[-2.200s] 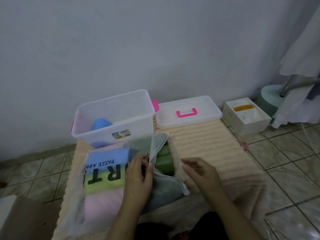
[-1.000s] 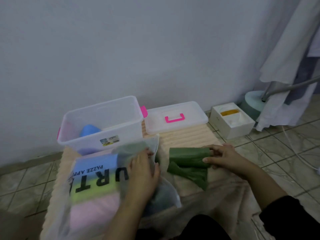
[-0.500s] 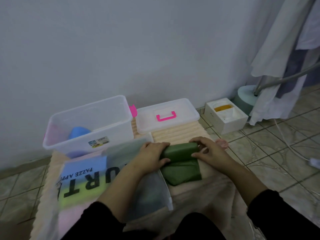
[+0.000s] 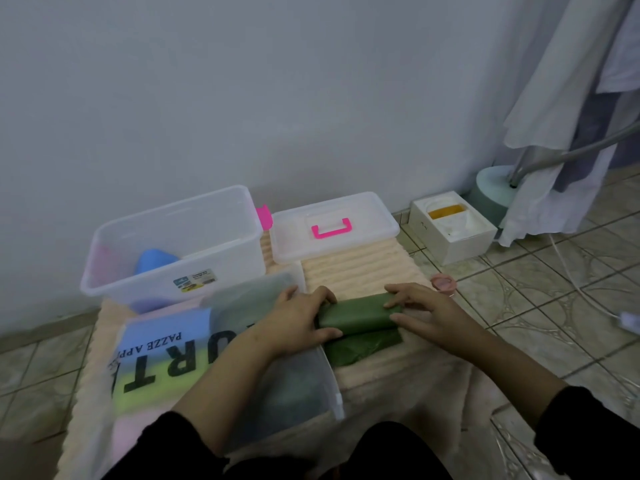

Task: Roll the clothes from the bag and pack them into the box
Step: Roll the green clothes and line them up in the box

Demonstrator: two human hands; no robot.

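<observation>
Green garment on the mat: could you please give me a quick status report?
Left hand and right hand both gripping green garment, partly rolled. Clear box open, blue roll inside. Bag beside left arm, path unobstructed.

Ribbed mat [image 4: 360, 271] on tiles: box [image 4: 173, 251], lid [image 4: 332, 226], bag [image 4: 194, 355], green cloth [image 4: 360, 327].

Home rm: tiled floor [image 4: 540, 306], hung laundry [image 4: 568, 98], fleece blanket [image 4: 363, 271].

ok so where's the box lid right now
The lid lies flat at the far end of the beige mat, directly right of the open clear box, near the wall.
</observation>
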